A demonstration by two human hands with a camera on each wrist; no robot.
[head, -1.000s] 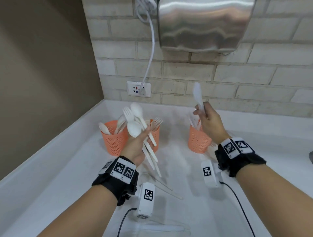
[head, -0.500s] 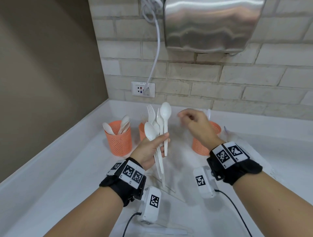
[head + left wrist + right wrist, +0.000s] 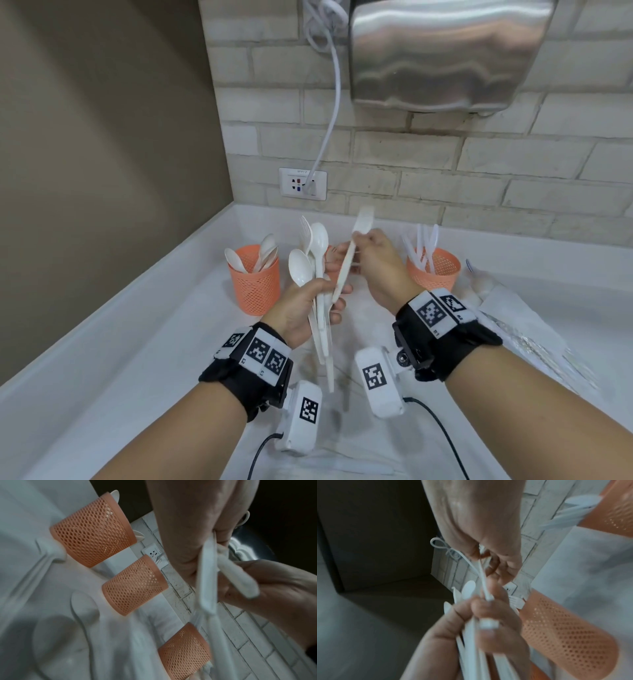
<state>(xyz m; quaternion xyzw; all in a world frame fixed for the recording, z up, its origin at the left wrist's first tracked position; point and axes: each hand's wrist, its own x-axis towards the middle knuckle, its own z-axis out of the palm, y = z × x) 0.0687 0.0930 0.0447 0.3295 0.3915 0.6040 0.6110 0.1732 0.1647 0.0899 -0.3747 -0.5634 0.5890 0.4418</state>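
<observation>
My left hand (image 3: 327, 296) grips an upright bundle of white plastic spoons and forks (image 3: 317, 260) above the counter. My right hand (image 3: 356, 248) pinches a single white utensil (image 3: 351, 255), blurred and tilted, with its lower end against the left fingers. The right wrist view shows the same pinch on the utensil (image 3: 483, 580) above the bundle (image 3: 471, 635). Three orange mesh cups stand at the back. The left cup (image 3: 255, 286) holds spoons, the middle cup (image 3: 135, 585) forks, and the right cup (image 3: 435, 274) clear cutlery.
Loose cutlery (image 3: 330, 370) lies on the white counter (image 3: 137, 359) below my hands, including a spoon (image 3: 84, 608). A clear plastic bag (image 3: 520, 329) lies at the right. A steel hand dryer (image 3: 442, 51) and a socket (image 3: 303, 183) with a cable are on the brick wall.
My right hand left the right cup empty, came over to the bundle and now pinches one utensil from it. My left hand has turned the bundle upright.
</observation>
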